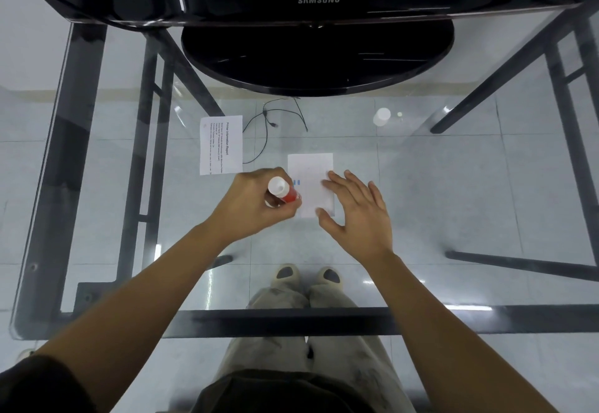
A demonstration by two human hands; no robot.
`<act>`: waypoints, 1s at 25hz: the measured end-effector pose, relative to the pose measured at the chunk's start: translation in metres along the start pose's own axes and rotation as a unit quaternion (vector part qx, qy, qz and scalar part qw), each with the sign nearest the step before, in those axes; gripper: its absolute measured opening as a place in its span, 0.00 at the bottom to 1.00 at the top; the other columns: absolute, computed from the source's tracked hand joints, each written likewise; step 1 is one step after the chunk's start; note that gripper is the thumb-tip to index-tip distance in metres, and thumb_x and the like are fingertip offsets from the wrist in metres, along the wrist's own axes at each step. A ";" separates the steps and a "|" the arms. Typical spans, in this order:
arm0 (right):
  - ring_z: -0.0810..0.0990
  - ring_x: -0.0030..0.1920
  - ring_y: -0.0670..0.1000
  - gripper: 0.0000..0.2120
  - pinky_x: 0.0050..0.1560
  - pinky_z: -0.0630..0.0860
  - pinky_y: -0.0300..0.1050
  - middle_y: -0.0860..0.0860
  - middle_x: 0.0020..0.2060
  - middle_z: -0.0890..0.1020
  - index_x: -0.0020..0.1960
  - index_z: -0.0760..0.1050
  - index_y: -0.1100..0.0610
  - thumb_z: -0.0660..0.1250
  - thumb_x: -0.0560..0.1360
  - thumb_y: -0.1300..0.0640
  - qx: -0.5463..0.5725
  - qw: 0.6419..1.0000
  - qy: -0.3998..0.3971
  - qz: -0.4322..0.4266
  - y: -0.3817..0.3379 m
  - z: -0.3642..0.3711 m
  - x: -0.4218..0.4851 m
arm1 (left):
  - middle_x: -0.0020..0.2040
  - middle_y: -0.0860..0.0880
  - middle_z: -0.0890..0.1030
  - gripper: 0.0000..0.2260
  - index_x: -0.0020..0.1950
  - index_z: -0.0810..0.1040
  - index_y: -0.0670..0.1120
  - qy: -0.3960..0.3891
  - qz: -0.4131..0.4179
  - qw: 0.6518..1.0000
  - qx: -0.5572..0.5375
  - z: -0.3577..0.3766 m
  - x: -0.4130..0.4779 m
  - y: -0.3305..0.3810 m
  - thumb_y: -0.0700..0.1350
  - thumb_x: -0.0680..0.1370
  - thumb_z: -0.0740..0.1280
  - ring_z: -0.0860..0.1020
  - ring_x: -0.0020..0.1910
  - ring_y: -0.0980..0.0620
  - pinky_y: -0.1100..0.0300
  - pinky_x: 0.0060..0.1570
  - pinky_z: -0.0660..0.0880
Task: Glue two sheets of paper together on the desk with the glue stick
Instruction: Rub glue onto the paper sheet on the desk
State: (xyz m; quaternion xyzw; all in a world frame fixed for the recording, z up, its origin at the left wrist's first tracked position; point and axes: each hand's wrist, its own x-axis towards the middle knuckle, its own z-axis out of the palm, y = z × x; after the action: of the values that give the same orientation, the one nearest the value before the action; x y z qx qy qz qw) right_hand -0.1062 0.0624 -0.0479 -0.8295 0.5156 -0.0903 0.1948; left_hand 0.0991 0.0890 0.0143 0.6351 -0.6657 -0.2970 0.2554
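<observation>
The left hand [251, 205] grips the red glue stick with a white end [281, 190] at the small white paper sheet [309, 169], mid-frame on the glass bench [453, 185]. The right hand [358, 214] lies flat and wide, probably stopping it sliding. The printed white sheet [221, 145] waits upper left.

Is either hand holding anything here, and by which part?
The left hand grips the glue stick around its red body. The right hand holds nothing; its fingers rest on the blank paper sheet.

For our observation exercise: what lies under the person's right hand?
The right hand rests on a small white sheet lying on the glass desk. The covered corner of that sheet is hidden.
</observation>
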 end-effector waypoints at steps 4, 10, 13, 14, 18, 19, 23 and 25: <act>0.61 0.72 0.48 0.24 0.72 0.49 0.49 0.46 0.69 0.69 0.68 0.66 0.48 0.57 0.75 0.39 -0.001 1.000 0.003 0.000 0.000 0.000 0.000 | 0.38 0.51 0.82 0.09 0.43 0.77 0.47 -0.031 -0.001 1.000 0.005 0.004 -0.001 0.002 0.48 0.69 0.74 0.78 0.34 0.56 0.69 0.38 0.75; 0.61 0.72 0.48 0.25 0.72 0.49 0.49 0.46 0.69 0.69 0.68 0.66 0.48 0.56 0.75 0.39 0.004 1.000 0.009 -0.004 0.000 -0.001 -0.001 | 0.35 0.52 0.80 0.08 0.41 0.77 0.46 0.000 0.031 0.999 0.012 0.006 0.006 0.005 0.46 0.69 0.74 0.76 0.33 0.56 0.71 0.34 0.73; 0.62 0.72 0.48 0.25 0.72 0.50 0.49 0.46 0.69 0.70 0.68 0.66 0.49 0.56 0.75 0.39 0.003 1.000 0.008 -0.006 -0.001 -0.001 -0.001 | 0.35 0.52 0.80 0.08 0.41 0.77 0.46 -0.028 0.034 0.999 0.004 0.009 0.005 0.008 0.45 0.69 0.74 0.76 0.33 0.57 0.70 0.35 0.73; 0.61 0.72 0.48 0.25 0.72 0.49 0.49 0.46 0.69 0.69 0.68 0.66 0.49 0.56 0.75 0.39 0.000 1.000 0.007 -0.006 -0.001 -0.001 -0.001 | 0.35 0.52 0.80 0.07 0.41 0.77 0.45 -0.015 0.026 1.000 0.005 0.005 0.011 0.004 0.45 0.69 0.74 0.77 0.32 0.57 0.68 0.35 0.74; 0.61 0.72 0.48 0.24 0.72 0.48 0.48 0.46 0.69 0.70 0.68 0.66 0.49 0.58 0.75 0.40 0.001 1.000 0.007 -0.006 0.000 0.000 -0.001 | 0.34 0.54 0.80 0.07 0.40 0.76 0.46 0.035 0.006 0.999 0.009 -0.011 0.024 -0.006 0.44 0.69 0.74 0.78 0.33 0.59 0.67 0.35 0.76; 0.61 0.72 0.47 0.24 0.72 0.48 0.48 0.45 0.69 0.69 0.68 0.66 0.48 0.57 0.75 0.40 -0.002 1.000 0.007 -0.006 0.000 0.000 -0.001 | 0.34 0.54 0.79 0.07 0.40 0.77 0.46 0.022 0.018 1.000 -0.001 -0.008 0.021 -0.003 0.44 0.69 0.74 0.78 0.33 0.59 0.69 0.35 0.75; 0.62 0.72 0.48 0.25 0.72 0.49 0.49 0.46 0.69 0.70 0.68 0.65 0.49 0.56 0.75 0.39 0.003 1.000 0.006 -0.007 0.000 0.000 -0.001 | 0.34 0.54 0.80 0.07 0.40 0.77 0.47 -0.062 0.048 0.997 -0.008 0.010 0.009 0.010 0.45 0.69 0.74 0.77 0.34 0.59 0.74 0.35 0.72; 0.62 0.72 0.48 0.24 0.72 0.49 0.49 0.46 0.69 0.70 0.68 0.66 0.49 0.57 0.75 0.40 0.003 1.000 0.010 -0.009 -0.001 -0.001 -0.001 | 0.35 0.51 0.81 0.07 0.40 0.77 0.45 -0.048 0.044 0.998 0.001 0.003 0.021 0.005 0.45 0.69 0.74 0.77 0.33 0.58 0.68 0.35 0.74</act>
State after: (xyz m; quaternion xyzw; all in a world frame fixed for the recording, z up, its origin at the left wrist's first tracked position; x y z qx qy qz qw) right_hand -0.1064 0.0634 -0.0471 -0.8328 0.5095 -0.1021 0.1908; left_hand 0.0924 0.0686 0.0149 0.5902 -0.7049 -0.3151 0.2355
